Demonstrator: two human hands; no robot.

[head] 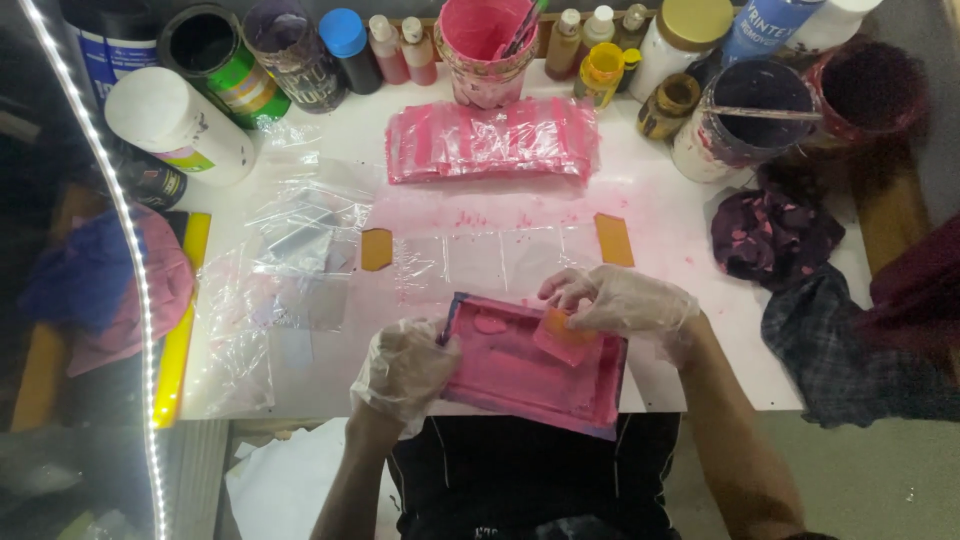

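A small pink-stained printing frame [520, 380] lies at the near edge of the white table [660, 215]. My left hand [403, 368], in a clear plastic glove, grips the frame's left side. My right hand [620, 301], gloved too, presses a small orange scraper card [562, 337] onto the frame's upper right part. A blob of pink ink [489, 323] sits inside the frame near its top left. Clear plastic strips [500, 258] lie taped on the table just beyond the frame.
A stack of pink-smeared plastic bags [490, 140] lies farther back, loose clear bags [300, 240] at left. Ink jars, bottles and a pink bucket [485, 50] line the far edge. Stained dark rags [775, 235] sit at right. Two orange cards [613, 239] [376, 249] rest on the table.
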